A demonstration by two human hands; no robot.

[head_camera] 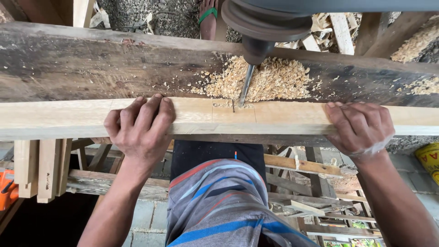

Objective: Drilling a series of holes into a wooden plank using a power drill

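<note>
A pale timber plank (274, 116) is laid lengthwise along the dark wooden worktop (91, 68). It is gripped by the left hand (141, 128), whose fingers (146, 107) are curled over its top face. The right hand (361, 128) is clamped on the plank likewise, fingers closed over the edge. Between the hands, a drill bit (245, 87) is seen touching the plank at a pencilled mark. Wood shavings (265, 80) are heaped on the worktop just behind the bit.
</note>
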